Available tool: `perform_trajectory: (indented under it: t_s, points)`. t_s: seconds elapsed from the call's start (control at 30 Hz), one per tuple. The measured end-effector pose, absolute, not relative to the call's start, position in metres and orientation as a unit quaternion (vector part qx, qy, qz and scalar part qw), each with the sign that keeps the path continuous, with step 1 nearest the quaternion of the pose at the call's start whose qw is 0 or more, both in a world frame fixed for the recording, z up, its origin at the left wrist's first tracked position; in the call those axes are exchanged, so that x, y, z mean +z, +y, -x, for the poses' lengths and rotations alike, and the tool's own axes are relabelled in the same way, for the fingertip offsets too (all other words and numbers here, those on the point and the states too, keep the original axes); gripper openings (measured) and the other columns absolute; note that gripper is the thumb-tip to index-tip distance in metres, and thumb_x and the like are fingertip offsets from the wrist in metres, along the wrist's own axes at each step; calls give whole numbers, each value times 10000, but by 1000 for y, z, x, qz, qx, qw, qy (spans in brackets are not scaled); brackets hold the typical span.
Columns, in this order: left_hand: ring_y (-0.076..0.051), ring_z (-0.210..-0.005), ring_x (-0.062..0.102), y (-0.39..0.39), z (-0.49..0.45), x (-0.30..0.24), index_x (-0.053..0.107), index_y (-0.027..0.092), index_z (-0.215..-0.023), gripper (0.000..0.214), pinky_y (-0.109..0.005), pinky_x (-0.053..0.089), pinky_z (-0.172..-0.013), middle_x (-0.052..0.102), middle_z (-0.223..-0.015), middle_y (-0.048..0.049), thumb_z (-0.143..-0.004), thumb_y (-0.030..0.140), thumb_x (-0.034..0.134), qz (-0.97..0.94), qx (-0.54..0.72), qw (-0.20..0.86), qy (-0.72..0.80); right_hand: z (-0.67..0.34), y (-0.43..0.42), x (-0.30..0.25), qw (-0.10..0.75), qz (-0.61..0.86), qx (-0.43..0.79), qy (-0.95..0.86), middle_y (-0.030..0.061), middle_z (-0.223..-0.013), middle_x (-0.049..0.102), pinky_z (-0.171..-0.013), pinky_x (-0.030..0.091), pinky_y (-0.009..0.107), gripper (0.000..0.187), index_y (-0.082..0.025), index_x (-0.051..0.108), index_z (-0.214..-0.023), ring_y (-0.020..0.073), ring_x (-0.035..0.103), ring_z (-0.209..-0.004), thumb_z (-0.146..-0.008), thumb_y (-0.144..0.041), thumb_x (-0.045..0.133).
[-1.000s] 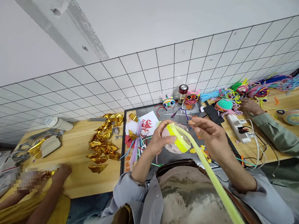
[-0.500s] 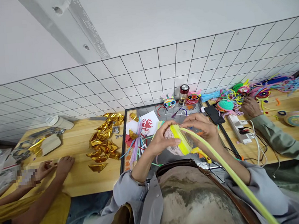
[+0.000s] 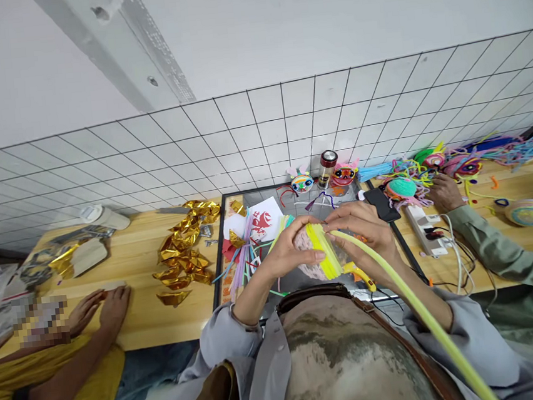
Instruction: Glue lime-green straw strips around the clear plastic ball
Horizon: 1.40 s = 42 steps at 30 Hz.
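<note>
My left hand [image 3: 282, 256] grips a round, pale pink-and-white craft form [image 3: 302, 242] with bright yellow bands [image 3: 324, 254] round its side. Its thumb presses on the yellow bands. From the form's right edge a long yellow pipe cleaner [image 3: 396, 278] runs down over my right forearm to the bottom right. At that edge my right hand [image 3: 366, 228] pinches the pipe cleaner with bent fingers; the exact fingertip contact is partly hidden. Just below the form lies a yellow glue gun [image 3: 359, 277] on the dark-edged mat.
Left of the mat are gold foil strips [image 3: 184, 252] and a bundle of pastel pipe cleaners [image 3: 248, 255]. Behind stand a flask [image 3: 327, 169] and finished animal faces [image 3: 301, 181]. A phone [image 3: 381, 205] and power strip [image 3: 426, 228] lie right. Co-workers' hands rest on both sides.
My right hand has shifted slightly along the form's right edge, its fingers closer over the pipe cleaner. The co-worker at left has brought the hands nearer together, lower on the table.
</note>
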<state>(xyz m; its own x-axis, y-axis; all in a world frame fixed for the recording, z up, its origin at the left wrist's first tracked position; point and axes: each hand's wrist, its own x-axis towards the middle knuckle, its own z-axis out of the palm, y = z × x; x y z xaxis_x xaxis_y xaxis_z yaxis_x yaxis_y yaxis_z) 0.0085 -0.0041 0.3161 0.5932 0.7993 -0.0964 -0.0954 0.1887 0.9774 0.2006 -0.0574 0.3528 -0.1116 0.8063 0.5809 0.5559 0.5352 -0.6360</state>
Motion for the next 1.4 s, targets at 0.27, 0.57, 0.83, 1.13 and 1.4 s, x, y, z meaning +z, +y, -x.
perform_trajectory:
  t_s: [0.27,0.57,0.83,1.13,1.4]
  points:
    - [-206,-932,605,-5,-7,314,621,214,-1105,719,-309,506,-848,638,-978,-16,-517,469,946,-539,317,715,312,-202,-61,348,492,453,176,-722,5,-910,805,-940,488,480,108,-304,745,-931,246,718,-920,-959,-316,641]
    - [-239,-1040,618,-3,-5,314,626,208,-1102,706,-315,494,-885,654,-1128,-56,-525,455,951,-564,326,700,292,-203,-69,354,429,420,107,-793,8,-975,804,-868,433,427,174,-289,715,-980,229,690,-952,-968,-187,575]
    - [-309,-1212,603,-4,-3,312,596,214,-1165,729,-382,471,-1016,619,-1325,-110,-564,436,943,-618,319,672,256,-204,-75,356,436,428,178,-771,27,-982,764,-903,449,411,220,-286,705,-1056,229,656,-1020,-1007,-198,510]
    - [-328,-1270,589,-11,-6,318,611,221,-1182,676,-492,428,-1134,600,-1356,-123,-614,443,904,-730,348,543,226,-194,-63,347,526,534,385,-538,32,-1050,684,-908,499,387,442,-270,681,-1103,238,631,-1029,-704,-360,848]
    - [-345,-1349,512,-12,-8,310,593,269,-1228,721,-570,434,-1125,514,-1414,-124,-596,399,914,-788,383,439,200,-192,-61,347,492,527,589,-366,47,-1247,633,-1060,444,420,612,-286,629,-1095,275,550,-1247,-572,-445,903]
